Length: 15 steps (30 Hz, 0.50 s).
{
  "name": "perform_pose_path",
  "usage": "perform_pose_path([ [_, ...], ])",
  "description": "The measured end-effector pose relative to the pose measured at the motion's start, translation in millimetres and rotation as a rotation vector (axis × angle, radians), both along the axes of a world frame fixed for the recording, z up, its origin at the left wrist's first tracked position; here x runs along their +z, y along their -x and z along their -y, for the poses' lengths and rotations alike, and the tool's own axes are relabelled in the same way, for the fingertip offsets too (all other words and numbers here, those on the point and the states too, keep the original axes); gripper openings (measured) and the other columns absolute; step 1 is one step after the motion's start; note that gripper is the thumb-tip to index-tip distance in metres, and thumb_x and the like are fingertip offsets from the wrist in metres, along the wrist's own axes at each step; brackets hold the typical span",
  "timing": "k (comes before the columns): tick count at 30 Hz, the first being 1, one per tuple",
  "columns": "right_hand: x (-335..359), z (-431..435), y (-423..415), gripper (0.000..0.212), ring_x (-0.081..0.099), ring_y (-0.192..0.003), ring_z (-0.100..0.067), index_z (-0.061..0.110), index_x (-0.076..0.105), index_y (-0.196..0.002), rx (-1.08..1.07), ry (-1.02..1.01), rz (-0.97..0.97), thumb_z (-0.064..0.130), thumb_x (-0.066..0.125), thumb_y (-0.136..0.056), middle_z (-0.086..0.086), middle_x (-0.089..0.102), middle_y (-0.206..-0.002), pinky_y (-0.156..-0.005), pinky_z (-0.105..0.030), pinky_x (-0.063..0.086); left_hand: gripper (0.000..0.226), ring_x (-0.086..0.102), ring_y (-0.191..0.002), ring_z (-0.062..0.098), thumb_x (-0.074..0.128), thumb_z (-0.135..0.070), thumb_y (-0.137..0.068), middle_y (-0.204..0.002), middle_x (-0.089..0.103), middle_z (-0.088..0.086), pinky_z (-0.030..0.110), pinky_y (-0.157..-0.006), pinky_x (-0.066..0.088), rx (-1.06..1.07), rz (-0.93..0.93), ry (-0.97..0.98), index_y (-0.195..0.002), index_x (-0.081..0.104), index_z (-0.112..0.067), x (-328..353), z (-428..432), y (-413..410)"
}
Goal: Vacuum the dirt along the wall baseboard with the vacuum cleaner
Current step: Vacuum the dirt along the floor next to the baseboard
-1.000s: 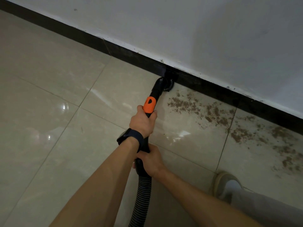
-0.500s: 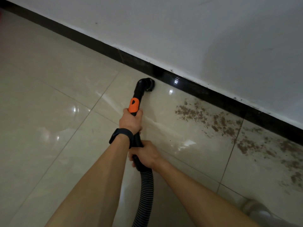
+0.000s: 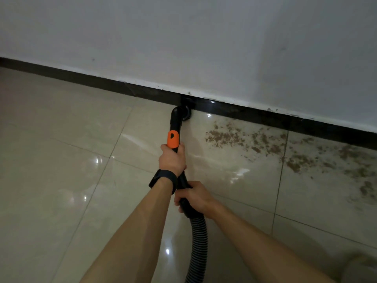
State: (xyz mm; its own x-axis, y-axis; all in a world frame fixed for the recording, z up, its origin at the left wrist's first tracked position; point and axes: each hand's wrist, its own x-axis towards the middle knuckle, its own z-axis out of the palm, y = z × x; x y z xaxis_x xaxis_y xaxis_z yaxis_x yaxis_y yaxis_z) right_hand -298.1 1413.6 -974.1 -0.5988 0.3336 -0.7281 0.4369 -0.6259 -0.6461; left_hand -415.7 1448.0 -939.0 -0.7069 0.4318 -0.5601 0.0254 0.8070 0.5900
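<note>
Head view, single camera, looking down at the floor.

Left hand (image 3: pixel 172 158): fingers are curling fully round the black vacuum wand (image 3: pixel 175 124), pressed together, gripping just below the orange collar (image 3: pixel 173 139). The back of the hand is facing the camera, so the fingertips are hiding behind the wand. One dark wristband (image 3: pixel 163 179) is sitting on this wrist.

Right hand (image 3: pixel 196 198): it is gripping the black cuff where the wand is meeting the ribbed hose (image 3: pixel 199 242), nearer the body than the left hand. The fingers are wrapping the cuff closely, with no gap between them.

Nozzle (image 3: pixel 186 113): it is lying at the foot of the black baseboard (image 3: pixel 81 79), under the white wall (image 3: pixel 204 48). It is black against black, so actual contact cannot be told.

Dirt (image 3: pixel 224 137): brown crumbs are lying on the glossy beige floor tiles (image 3: pixel 61 160), to the right of the nozzle and apart from it, near the baseboard. The scatter is spreading across two tiles, one cluster on each side of a grout line, and thinning toward the right edge.

Count: two hands, both on the tool; one wand; one orange collar; one hose, running off the bottom edge; one nozzle.

A pale blurred shape (image 3: pixel 363 266) is showing at the lower right corner; what it is cannot be told.
</note>
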Motion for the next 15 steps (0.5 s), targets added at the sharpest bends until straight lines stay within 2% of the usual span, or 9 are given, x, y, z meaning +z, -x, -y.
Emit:
perform_pose_path([
  [3,8.1,6.0,-5.2,0.014,0.066,-0.054,-0.023,0.010,0.069,-0.068,-0.040,0.048,-0.054,0.021,0.068,-0.060,-0.008,0.068,-0.064,-0.051,-0.032,0.054,0.041,0.069,-0.078,0.039,0.050,-0.049,-0.098,-0.096,0.063,0.017,0.050,-0.072,0.060,-0.089,-0.088,0.071,-0.110,0.038,-0.012,2.3,-3.3,-9.8],
  [9,18.4,26.6,-25.5,0.039,0.068,-0.054,-0.020,0.011,0.069,-0.064,0.057,0.082,-0.049,0.038,0.065,-0.038,-0.010,0.070,-0.064,-0.052,-0.031,0.057,0.036,0.067,-0.072,0.036,0.051,-0.049,-0.097,-0.081,0.057,0.007,0.049,-0.069,0.060,-0.053,-0.110,0.152,-0.104,0.034,-0.018,9.6,22.8,-31.1],
  [15,31.7,51.8,-83.6,0.023,0.068,-0.052,-0.018,0.019,0.071,-0.051,0.205,0.133,-0.006,0.039,0.065,-0.041,-0.007,0.069,-0.060,-0.050,-0.026,0.053,0.036,0.068,-0.071,0.035,0.051,-0.049,-0.097,-0.083,0.060,0.008,0.049,-0.067,0.060,0.068,-0.025,0.214,-0.106,0.035,-0.018,25.6,62.3,-83.7],
])
